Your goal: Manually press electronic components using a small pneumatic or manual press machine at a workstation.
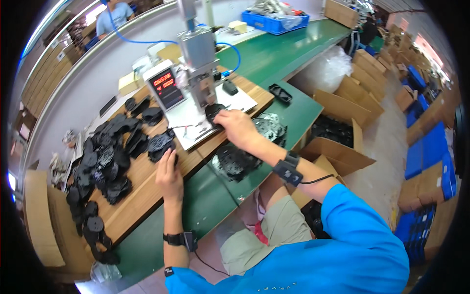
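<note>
My right hand (237,126) reaches onto the white base plate (188,120) of a small grey press machine (199,59) and grips a round black plastic part (212,112) under the press head. My left hand (169,175) rests on the wooden board (142,176), fingers together, touching a black plastic part (160,145) at the edge of a big heap of the same black parts (105,161). Both wrists wear black bands with cables.
A box with red digits (164,88) stands left of the press. More black parts (237,161) lie on the green bench by my right arm. Open cardboard cartons (342,132) with black parts stand to the right. A blue crate (276,20) sits on the far conveyor, and another person (113,14) works at the far left.
</note>
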Action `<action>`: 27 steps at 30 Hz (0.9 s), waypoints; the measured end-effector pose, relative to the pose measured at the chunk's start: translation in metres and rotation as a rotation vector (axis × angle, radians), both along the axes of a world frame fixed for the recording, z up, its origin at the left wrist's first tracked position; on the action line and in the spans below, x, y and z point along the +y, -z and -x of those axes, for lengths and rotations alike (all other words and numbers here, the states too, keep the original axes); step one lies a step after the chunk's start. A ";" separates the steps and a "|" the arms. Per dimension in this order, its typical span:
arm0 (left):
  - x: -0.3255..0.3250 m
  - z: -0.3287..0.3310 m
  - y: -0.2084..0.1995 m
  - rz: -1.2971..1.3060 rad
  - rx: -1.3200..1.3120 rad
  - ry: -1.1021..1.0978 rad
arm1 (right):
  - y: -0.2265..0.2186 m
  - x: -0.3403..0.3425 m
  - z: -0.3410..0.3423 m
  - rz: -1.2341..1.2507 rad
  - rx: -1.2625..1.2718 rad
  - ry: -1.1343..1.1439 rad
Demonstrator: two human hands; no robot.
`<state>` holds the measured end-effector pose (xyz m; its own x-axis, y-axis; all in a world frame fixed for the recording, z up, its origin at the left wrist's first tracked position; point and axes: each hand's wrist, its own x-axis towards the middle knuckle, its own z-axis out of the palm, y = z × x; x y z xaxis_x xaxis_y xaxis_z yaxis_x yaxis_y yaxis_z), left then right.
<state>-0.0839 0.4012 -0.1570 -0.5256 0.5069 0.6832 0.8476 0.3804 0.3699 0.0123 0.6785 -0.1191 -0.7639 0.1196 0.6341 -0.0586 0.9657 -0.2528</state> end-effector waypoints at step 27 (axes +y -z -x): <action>0.139 -0.021 -0.025 0.276 0.319 0.147 | -0.004 0.027 -0.110 0.123 0.154 0.028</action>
